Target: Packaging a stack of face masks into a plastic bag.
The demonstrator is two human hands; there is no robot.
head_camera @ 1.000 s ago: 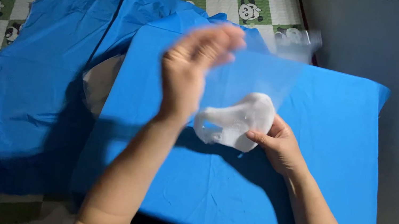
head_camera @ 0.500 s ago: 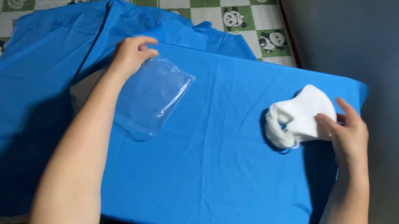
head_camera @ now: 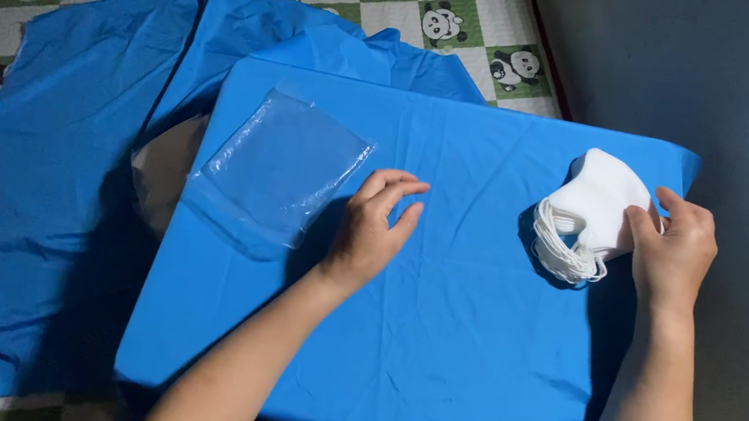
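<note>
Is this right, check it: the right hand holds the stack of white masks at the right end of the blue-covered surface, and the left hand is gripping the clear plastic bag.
Not quite. In the head view the left hand is open beside the clear plastic bag, not gripping it. The right hand does hold the stack of white masks at the right end of the blue-covered surface.

Right hand (head_camera: 672, 252) gripping white masks (head_camera: 587, 211), left hand (head_camera: 372, 225) beside clear bag (head_camera: 286, 165)

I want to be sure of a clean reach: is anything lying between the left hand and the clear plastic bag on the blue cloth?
Nothing visible does. The left hand rests just right of the clear plastic bag, with only bare blue cloth between them. The stack of white masks sits far off at the right edge, held by the right hand.
</note>
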